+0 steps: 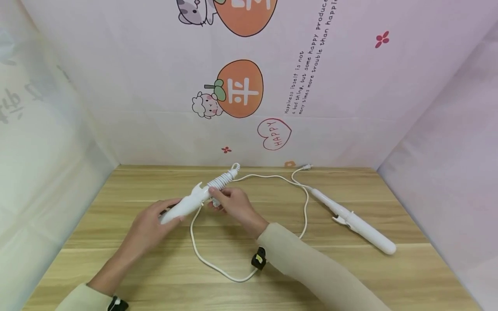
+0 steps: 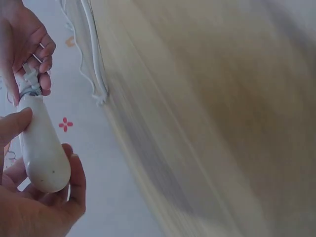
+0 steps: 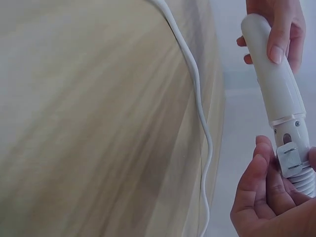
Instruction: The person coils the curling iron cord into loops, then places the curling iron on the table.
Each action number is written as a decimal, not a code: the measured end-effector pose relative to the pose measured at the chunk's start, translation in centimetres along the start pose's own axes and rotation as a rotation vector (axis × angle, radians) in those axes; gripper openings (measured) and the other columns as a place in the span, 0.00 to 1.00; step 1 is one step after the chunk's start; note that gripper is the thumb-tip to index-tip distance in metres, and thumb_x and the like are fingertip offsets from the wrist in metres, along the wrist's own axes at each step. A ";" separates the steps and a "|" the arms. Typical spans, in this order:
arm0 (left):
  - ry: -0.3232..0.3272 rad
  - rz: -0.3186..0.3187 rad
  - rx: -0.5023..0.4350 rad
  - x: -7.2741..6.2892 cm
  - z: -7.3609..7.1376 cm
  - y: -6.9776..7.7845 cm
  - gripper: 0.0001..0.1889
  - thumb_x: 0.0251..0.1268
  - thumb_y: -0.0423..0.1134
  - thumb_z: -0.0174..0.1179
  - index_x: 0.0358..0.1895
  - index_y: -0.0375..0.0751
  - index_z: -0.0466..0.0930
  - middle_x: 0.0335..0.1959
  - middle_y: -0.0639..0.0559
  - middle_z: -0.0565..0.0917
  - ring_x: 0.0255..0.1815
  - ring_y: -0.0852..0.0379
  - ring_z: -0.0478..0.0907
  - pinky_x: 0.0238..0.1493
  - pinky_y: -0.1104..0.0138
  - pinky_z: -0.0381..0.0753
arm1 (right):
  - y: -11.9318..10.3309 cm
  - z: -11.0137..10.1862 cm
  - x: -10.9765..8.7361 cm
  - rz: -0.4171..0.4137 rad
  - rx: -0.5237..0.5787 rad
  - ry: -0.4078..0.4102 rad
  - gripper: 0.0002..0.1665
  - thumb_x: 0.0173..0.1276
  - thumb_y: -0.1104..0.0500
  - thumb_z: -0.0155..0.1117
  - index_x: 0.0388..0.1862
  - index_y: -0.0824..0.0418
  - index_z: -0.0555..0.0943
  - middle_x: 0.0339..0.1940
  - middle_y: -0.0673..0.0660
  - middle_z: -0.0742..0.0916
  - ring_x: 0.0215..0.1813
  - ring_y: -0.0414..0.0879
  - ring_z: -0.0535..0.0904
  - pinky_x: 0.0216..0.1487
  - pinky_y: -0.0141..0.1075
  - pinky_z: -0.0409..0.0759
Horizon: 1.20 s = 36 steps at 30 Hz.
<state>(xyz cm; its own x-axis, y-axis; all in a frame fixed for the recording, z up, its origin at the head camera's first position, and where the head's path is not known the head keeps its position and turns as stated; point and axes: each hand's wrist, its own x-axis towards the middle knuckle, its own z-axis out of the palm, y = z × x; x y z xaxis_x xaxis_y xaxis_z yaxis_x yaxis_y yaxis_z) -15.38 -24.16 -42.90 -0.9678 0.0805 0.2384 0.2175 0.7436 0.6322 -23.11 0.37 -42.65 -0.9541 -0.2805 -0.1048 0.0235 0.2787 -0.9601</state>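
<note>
A white curling iron (image 1: 186, 205) is held up slantwise between my two hands above the table. My left hand (image 1: 149, 222) grips its thick rounded end, thumb on one side and fingers round the other. Further up, my right hand (image 1: 235, 205) pinches the narrower part, beside white cord coils (image 1: 221, 180) wound round it. A white two-pin plug (image 3: 289, 159) sits against the iron at the right fingers, its pins showing in the right wrist view. A small clip lever (image 1: 197, 188) sticks up between the hands.
A second white curling iron (image 1: 362, 226) lies on the wooden table (image 1: 155, 280) at the right. Another plug (image 1: 307, 166) rests near the back edge. Loose white cord (image 1: 221, 272) loops across the table below my right forearm. Printed cloth walls (image 1: 330, 138) stand at the back and sides.
</note>
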 end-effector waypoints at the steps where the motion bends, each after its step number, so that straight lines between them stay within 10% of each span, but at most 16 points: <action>1: -0.004 -0.005 0.010 0.0 -0.1 -0.2 0.27 0.71 0.45 0.76 0.71 0.46 0.84 0.57 0.42 0.90 0.52 0.46 0.85 0.49 0.54 0.80 | -0.1 0.3 0.3 0.005 0.001 0.001 0.27 0.84 0.39 0.62 0.48 0.62 0.91 0.45 0.66 0.95 0.35 0.41 0.85 0.41 0.37 0.84; 17: -0.069 -0.117 0.103 0.2 -2.9 -2.5 0.31 0.76 0.55 0.70 0.74 0.41 0.80 0.59 0.37 0.89 0.48 0.45 0.85 0.39 0.62 0.76 | -2.2 5.0 3.6 0.051 -0.062 0.000 0.27 0.83 0.38 0.63 0.41 0.60 0.92 0.41 0.63 0.95 0.33 0.42 0.85 0.34 0.26 0.73; 36: -0.140 -0.146 0.171 -0.4 -3.2 -4.9 0.32 0.77 0.54 0.69 0.73 0.36 0.80 0.52 0.35 0.91 0.42 0.50 0.83 0.35 0.61 0.74 | -0.9 8.3 6.0 0.154 -0.264 -0.056 0.32 0.83 0.33 0.54 0.26 0.54 0.77 0.21 0.52 0.78 0.23 0.45 0.73 0.29 0.37 0.72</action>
<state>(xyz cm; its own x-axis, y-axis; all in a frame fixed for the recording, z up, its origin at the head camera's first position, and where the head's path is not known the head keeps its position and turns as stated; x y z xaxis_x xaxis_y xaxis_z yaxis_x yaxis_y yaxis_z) -15.67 -29.93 -43.72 -0.9980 0.0466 0.0420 0.0616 0.8544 0.5160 -26.42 -9.19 -44.53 -0.9273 -0.2646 -0.2648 0.0810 0.5488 -0.8320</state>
